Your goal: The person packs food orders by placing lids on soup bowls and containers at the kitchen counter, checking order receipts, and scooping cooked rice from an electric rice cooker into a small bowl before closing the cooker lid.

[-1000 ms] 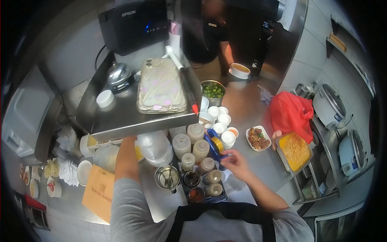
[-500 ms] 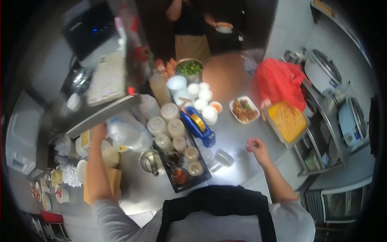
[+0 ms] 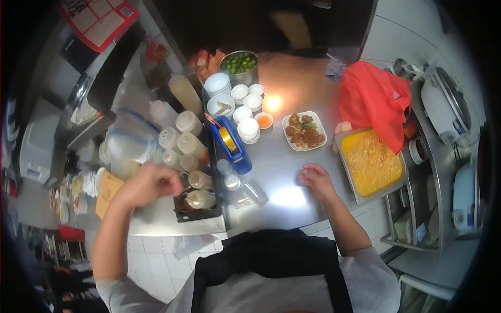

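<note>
— What's in front of them?

— A steel counter (image 3: 282, 156) under both hands; beyond the right hand (image 3: 315, 180) and out to its far side, a red plastic bag (image 3: 373, 101); just outside that hand, a metal tray of yellow noodles (image 3: 371, 161).

— And smaller?

— Straight ahead of the right hand, a white plate of fried pieces (image 3: 303, 131); between the two hands, a blue tape dispenser (image 3: 230, 146); beside the left hand (image 3: 151, 182), on its inner side, the squeeze bottles (image 3: 201, 189) standing on a black tray (image 3: 198, 214); last, a little dish of orange sauce (image 3: 264, 120) past the dispenser.

— The hands themselves?

— Right one rests on the counter, fingers loosely curled, nothing in it; left one is bunched like a fist against the bottles, but it's blurred; I can't tell whether it grips anything.

— So which step?

— I'd judge it's work among the bottles, left hand in charge, right hand idle; any next move there calls for a careful, narrow reach; those bottles stand packed close and would tip easily.
</note>
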Motion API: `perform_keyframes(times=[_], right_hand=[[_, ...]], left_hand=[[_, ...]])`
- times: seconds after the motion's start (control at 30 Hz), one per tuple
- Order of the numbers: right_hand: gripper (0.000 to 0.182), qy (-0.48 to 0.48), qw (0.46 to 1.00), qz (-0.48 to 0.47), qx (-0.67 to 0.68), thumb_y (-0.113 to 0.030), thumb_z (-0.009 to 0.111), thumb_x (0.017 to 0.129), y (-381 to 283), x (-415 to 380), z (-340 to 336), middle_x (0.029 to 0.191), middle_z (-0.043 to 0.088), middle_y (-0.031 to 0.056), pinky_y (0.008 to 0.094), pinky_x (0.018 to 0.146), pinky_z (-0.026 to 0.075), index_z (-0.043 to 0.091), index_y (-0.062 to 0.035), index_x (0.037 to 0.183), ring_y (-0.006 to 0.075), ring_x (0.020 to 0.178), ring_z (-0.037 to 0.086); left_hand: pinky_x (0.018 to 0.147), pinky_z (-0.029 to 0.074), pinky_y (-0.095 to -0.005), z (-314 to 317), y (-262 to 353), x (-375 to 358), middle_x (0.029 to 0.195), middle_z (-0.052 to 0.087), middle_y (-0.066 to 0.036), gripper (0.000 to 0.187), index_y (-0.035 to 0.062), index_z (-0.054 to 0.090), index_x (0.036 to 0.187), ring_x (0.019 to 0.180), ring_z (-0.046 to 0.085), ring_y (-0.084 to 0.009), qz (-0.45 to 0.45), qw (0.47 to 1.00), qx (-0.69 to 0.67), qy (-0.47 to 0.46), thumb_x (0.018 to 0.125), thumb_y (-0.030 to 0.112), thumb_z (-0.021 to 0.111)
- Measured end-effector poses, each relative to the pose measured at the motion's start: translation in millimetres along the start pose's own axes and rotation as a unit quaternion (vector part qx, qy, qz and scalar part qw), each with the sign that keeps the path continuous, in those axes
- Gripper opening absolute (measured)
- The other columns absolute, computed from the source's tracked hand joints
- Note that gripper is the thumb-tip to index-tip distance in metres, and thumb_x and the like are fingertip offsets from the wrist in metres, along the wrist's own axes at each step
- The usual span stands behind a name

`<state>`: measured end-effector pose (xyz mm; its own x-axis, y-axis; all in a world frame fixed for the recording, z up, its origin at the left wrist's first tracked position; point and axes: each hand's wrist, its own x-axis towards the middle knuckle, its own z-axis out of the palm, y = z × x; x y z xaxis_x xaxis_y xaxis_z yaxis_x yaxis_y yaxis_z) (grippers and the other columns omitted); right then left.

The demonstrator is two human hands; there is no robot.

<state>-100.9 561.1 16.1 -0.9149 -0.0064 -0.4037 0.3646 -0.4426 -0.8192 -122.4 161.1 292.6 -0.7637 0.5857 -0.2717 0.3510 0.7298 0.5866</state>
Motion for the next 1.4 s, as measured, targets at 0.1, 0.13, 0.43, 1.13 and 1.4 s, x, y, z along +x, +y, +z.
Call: perform_keyframes(times=[0.1,0.13,0.43,1.13,1.4], right_hand=[[0.024,-0.01,0.997,0.057,0.055,-0.005,0.056,0.084,-15.3,16.4,-17.6,0.091,0.059,0.0122,0.0325,0.075,0.052,0.05,-0.0003,0.106,0.0223,0.083,0.061],[0.025,-0.006,0.994,0.075,0.078,-0.004,0.056,0.084,-17.3,23.2,-22.9,0.092,0.059,0.0131,0.0335,0.076,0.052,0.048,-0.0004,0.107,0.0237,0.085,0.061],[0.027,0.037,0.965,0.023,0.258,-0.007,0.053,0.086,9.5,93.0,-23.2,0.102,0.056,0.0146,0.0412,0.09,0.046,0.042,-0.0031,0.111,0.0271,0.097,0.057],[0.041,0.139,0.976,-0.01,0.165,-0.007,0.05,0.085,-83.9,365.4,-13.4,0.103,0.048,0.0128,0.0346,0.066,0.049,0.034,-0.0128,0.122,0.0212,0.088,0.053],[0.071,-0.133,0.784,-0.299,-0.527,-0.019,0.079,0.057,-59.5,231.3,84.4,0.107,0.057,0.0152,0.0381,0.088,0.044,0.047,-0.0088,0.12,0.0298,0.103,0.052]], left_hand=[[0.06,0.048,-0.0295,20.0,35.8,102.9,0.066,0.061,-0.005,0.009,0.0054,0.061,0.069,0.064,0.06,-0.0166,0.067,0.996,0.044,0.03,0.067,-0.004,0.061],[0.06,0.048,-0.0289,26.0,48.2,136.9,0.067,0.062,-0.006,0.006,0.0041,0.061,0.071,0.062,0.06,-0.0145,-0.012,0.998,0.039,0.048,0.07,-0.001,0.063],[0.062,0.049,-0.0343,121.2,-80.0,376.4,0.072,0.065,-0.01,0.006,0.0082,0.066,0.07,0.067,0.063,-0.025,-0.041,0.976,0.096,0.193,0.067,0.004,0.063],[0.07,0.048,-0.037,122.1,-70.7,393.3,0.086,0.065,-0.012,0.031,0.0072,0.059,0.094,0.083,0.063,-0.027,-0.107,0.977,0.12,0.142,0.064,-0.002,0.062],[0.076,0.048,-0.0396,96.7,-28.1,350.2,0.098,0.063,-0.014,0.042,0.0126,0.058,0.108,0.091,0.06,-0.0316,-0.067,0.965,0.106,0.231,0.068,0.001,0.063]])
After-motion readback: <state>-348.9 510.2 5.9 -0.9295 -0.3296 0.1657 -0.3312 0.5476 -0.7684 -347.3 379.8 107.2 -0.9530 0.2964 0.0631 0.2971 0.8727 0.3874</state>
